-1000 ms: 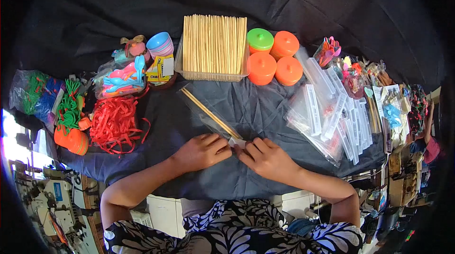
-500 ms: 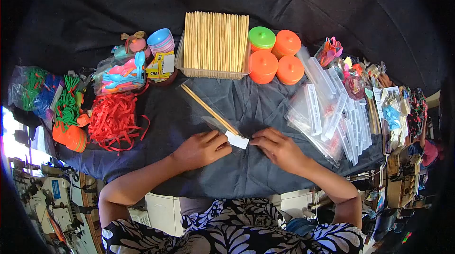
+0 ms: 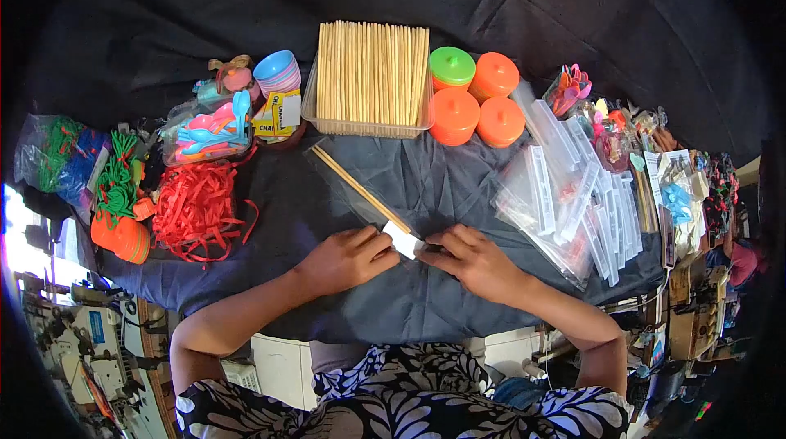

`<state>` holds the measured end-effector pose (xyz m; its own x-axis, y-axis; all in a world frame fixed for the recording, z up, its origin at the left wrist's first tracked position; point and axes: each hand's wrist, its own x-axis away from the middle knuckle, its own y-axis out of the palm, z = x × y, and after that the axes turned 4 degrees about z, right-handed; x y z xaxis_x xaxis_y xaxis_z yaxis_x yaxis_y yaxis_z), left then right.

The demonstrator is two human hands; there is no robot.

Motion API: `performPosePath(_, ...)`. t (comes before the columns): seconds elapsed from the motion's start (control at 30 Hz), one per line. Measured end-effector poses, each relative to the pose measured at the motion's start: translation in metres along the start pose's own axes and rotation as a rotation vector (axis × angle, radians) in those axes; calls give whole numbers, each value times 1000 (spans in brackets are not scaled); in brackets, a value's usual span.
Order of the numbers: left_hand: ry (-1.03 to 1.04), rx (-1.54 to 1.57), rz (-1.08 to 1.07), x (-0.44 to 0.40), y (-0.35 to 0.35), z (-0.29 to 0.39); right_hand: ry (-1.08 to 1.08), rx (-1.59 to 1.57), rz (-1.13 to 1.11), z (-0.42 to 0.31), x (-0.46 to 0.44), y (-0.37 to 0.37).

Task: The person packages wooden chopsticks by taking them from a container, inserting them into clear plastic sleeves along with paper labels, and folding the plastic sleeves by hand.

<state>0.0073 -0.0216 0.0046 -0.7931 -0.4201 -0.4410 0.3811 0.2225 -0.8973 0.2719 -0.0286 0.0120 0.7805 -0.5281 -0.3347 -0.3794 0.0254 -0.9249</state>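
Observation:
A pair of wooden chopsticks (image 3: 361, 187) lies slanted on the black cloth inside a clear plastic bag (image 3: 342, 190). At the near end of the bag is a white paper label (image 3: 401, 240), tilted and just below the chopstick ends. My left hand (image 3: 348, 261) has its fingers closed on the near left edge of the bag, beside the label. On the other side, my right hand (image 3: 472, 261) pinches the label's right end with thumb and fingers. Its fingertips partly cover that end, so whether the label sits in or on the bag is unclear.
Behind stands a clear tub (image 3: 368, 130) of wooden chopsticks, beside orange and green lidded containers (image 3: 453, 117). Red ribbon (image 3: 195, 206), plastic spoons (image 3: 214, 130) and stacked bowls (image 3: 278, 71) are on the left. Clear plastic packets (image 3: 585, 202) are piled on the right.
My right hand has moved slightly left, closer to my left hand. The white label has shifted a little left and up, and now looks more tilted.

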Motion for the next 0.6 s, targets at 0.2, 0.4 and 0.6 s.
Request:
performPosePath(0.2, -1, 1, -9, 0, -2, -1, 14, 25, -39, -6, -2, 1)
performPosePath(0.4, -4, 1, -19, 0, -1, 0, 45, 95, -87, -12, -11, 2)
performPosePath(0.6, -15, 24, -5, -1, -1, 0, 65, 176, -84, -16, -14, 5)
